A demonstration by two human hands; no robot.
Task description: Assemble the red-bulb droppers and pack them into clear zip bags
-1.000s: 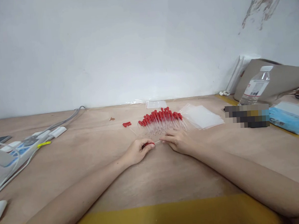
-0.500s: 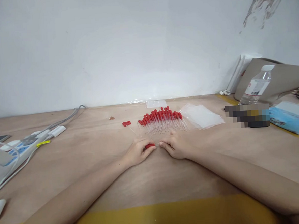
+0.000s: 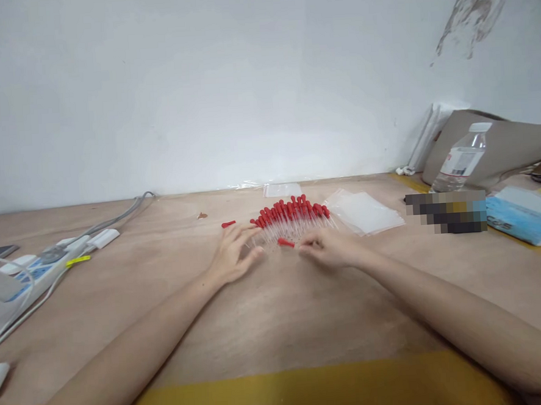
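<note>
Beside the dropper pile (image 3: 292, 216), left hand (image 3: 232, 254) lies loose; right hand (image 3: 331, 249) seemingly pinches one dropper (image 3: 286, 243).

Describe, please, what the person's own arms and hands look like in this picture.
Both arms are bare all the way to the picture's lower edge, and no sleeve is in view. The left hand and the right hand wear no gloves. No ring, watch, bracelet or marking shows on either.

showing red-bulbed dropper (image 3: 286, 243) at frame centre | lying almost level, bulb pointing left | sitting just below fanned dropper pile (image 3: 294, 216)
</note>
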